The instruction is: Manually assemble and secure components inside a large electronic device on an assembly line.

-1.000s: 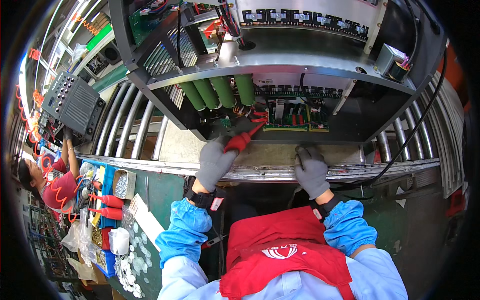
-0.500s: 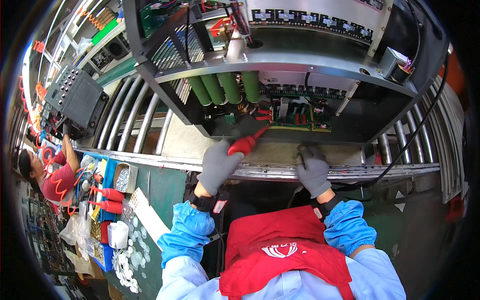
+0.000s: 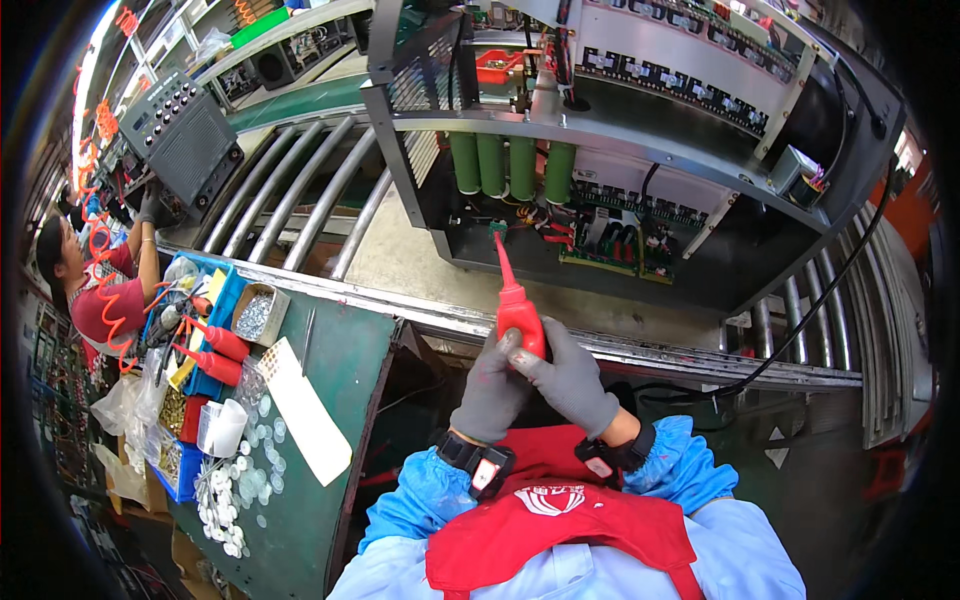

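Note:
A red squeeze bottle point(image 3: 519, 308) with a long tapered nozzle stands nearly upright between my gloved hands, its tip toward the cabinet. My left hand point(image 3: 490, 392) is closed around the bottle's left side. Against its right side my right hand point(image 3: 572, 378) is closed too, thumb near the left one. Beyond the nozzle is the open dark metal cabinet point(image 3: 600, 272), with green cylinders point(image 3: 521, 168) and a circuit board point(image 3: 598, 262) in its lower bay. A small green board point(image 3: 498, 229) sits behind the nozzle tip.
Metal rollers point(image 3: 330, 205) run left of the cabinet. On the green bench point(image 3: 335, 335) at left lie a white strip point(image 3: 303, 410), white discs, a screw box point(image 3: 262, 312) and more red bottles point(image 3: 222, 342). A black cable point(image 3: 800, 345) hangs at right. A co-worker point(image 3: 115, 290) handles a grey unit.
My right hand has left the cabinet's front edge and joined the left on the bottle. The bottle has been drawn back toward me and turned more upright. The view has shifted left.

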The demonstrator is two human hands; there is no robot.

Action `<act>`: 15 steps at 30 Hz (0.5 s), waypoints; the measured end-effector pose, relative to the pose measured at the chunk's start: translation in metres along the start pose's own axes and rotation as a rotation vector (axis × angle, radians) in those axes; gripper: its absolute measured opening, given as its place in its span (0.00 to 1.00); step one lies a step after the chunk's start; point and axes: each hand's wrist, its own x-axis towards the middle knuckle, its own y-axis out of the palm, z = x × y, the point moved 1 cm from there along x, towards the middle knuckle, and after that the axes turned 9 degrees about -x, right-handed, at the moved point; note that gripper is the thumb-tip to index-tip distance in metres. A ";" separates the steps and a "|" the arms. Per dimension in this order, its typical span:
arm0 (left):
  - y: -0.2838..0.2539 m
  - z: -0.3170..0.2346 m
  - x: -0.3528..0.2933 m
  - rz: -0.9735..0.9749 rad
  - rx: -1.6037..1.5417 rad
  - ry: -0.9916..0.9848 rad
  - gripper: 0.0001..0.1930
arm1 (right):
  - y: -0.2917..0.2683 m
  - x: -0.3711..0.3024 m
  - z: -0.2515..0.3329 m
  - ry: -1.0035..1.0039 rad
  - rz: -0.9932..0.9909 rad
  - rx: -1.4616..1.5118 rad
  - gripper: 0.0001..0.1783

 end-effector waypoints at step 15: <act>0.001 -0.015 0.009 0.114 0.618 0.096 0.25 | -0.016 0.023 0.004 0.207 0.062 0.674 0.20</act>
